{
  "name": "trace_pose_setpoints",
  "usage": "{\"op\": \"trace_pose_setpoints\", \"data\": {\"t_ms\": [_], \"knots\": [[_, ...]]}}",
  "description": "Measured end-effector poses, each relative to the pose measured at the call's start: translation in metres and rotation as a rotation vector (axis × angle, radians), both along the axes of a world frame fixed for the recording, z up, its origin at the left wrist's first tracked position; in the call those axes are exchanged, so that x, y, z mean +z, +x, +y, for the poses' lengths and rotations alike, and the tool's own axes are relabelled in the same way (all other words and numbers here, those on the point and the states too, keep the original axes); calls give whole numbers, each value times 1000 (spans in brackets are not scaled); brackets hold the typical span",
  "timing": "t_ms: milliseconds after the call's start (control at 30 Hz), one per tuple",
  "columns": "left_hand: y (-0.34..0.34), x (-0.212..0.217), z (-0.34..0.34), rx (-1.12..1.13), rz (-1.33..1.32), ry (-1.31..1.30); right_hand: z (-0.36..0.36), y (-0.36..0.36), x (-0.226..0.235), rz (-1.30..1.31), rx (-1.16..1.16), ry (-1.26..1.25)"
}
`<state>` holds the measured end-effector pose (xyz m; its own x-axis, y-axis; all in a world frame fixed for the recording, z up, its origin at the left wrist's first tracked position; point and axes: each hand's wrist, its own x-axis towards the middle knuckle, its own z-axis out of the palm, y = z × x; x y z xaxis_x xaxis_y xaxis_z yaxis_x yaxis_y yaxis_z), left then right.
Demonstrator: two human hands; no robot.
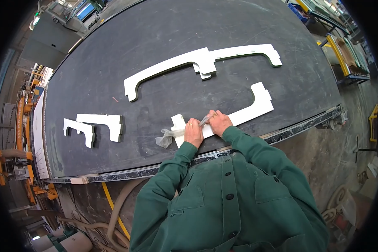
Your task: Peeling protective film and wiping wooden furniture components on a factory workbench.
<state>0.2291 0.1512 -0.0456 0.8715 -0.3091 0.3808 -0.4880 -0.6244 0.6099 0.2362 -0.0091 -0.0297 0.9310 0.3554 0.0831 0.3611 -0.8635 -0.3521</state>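
Note:
A white, U-shaped cut-out panel [250,111] lies near the table's front edge, under my hands. Crumpled clear plastic film [165,138] hangs out to the left of my left hand [193,133]. The film runs on as a twisted strip between both hands. My left hand is closed around it, resting over the panel. Just to the right, the fingers of my right hand [219,122] are curled in and pinch the strip's other end. The fingertips are partly hidden.
Farther back on the dark table [164,38], two long white curved pieces [168,67] [243,51] overlap. Two smaller white brackets [109,122] [80,128] sit at the left. Beyond the right edge stands a yellow-framed rack [338,56]; a hose [119,206] hangs below the front edge.

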Motion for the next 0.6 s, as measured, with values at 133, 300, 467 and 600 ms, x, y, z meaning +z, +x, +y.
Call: {"op": "trace_pose_setpoints", "data": {"t_ms": [133,300,467,600], "knots": [[2,11,-3,-36,161,-78,8,10,-1,78,-59,47],[1,24,-11,-6,119,-189,3,14,-1,120,-79,318],[7,7,1,-60,3,-20,4,5,18,210,-50,444],[4,13,-1,-45,-73,56,-2,-8,11,3,-185,622]]}}
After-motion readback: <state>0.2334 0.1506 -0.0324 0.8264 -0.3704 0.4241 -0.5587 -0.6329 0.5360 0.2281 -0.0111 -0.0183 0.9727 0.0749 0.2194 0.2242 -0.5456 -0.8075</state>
